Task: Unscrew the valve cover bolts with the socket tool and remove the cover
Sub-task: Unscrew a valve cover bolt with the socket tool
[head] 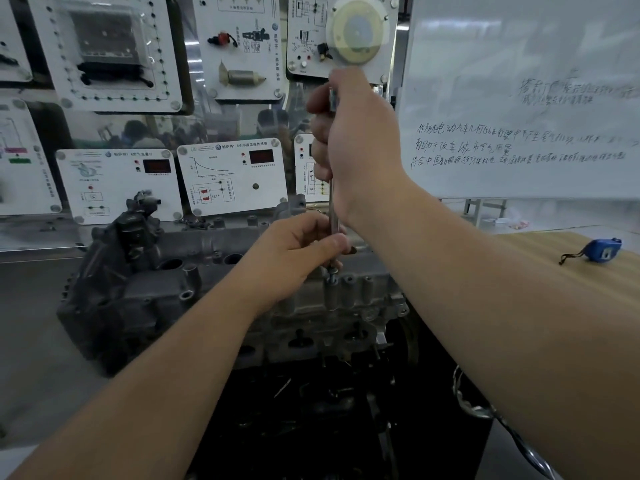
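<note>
Your right hand (353, 147) grips long chrome socket tool (331, 209) upright; left hand (294, 251) pinches shaft above grey cast-metal valve cover (214, 271). Whiteboard (519, 98) behind, blue tape measure (602, 250) on wood-grain bench (571, 282).

Right hand (356, 140) fisted high; left hand (294, 251) fingers (337, 242) pinching below.

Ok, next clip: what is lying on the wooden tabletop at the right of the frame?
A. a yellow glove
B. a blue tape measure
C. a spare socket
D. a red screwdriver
B: a blue tape measure with a dark wrist cord lies on the wooden tabletop, well apart from the right hand gripping the socket tool.
</note>
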### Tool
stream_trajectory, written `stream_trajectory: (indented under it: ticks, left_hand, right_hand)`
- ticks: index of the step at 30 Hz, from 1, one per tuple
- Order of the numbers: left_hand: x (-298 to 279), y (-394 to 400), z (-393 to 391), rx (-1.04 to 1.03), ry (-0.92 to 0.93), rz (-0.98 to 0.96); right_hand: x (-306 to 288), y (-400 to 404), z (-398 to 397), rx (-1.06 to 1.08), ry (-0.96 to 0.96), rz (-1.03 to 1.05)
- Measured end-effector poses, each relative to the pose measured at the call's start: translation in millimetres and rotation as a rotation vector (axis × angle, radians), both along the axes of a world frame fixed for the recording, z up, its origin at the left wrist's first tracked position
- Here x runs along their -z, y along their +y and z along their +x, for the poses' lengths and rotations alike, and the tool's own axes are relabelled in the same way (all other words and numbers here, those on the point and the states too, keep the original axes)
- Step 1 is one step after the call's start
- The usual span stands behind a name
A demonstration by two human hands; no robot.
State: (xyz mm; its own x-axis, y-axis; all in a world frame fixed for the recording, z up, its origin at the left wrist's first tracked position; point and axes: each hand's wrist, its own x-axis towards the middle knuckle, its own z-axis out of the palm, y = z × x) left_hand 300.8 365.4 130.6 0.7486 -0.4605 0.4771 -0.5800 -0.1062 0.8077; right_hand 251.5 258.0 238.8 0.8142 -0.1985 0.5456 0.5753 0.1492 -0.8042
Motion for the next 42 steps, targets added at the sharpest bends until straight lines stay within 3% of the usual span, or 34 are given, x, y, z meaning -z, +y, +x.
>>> stream_trajectory:
  ticks: [4, 8, 14, 22, 28, 35, 42]
  left_hand:
    - [0, 6, -2, 0.053, 0.044, -0.03]
    - [-3, -1, -4, -0.004, 0.0, -0.035]
    - [-4, -3, 0, -0.026, -0.034, -0.007]
    - [0, 4, 2, 0.086, 0.031, 0.002]
    - [-5, -6, 5, -0.061, -0.002, 0.023]
    - [-4, 8, 2, 0.086, 0.043, -0.007]
    - [-6, -3, -1, -0.011, 0.001, -0.023]
  right_hand:
    - [3, -1, 1, -0.106, -0.045, -0.034]
    - [3, -4, 1, -0.049, -0.095, -0.013]
    - [-2, -1, -2, -0.034, 0.008, -0.023]
    - [9, 1, -4, 0.039, -0.188, -0.012]
    - [3, -3, -4, 0.021, -0.036, 0.022]
    - [10, -3, -1, 0.092, -0.193, -0.042]
    - [1, -2, -4, 0.023, -0.1, 0.004]
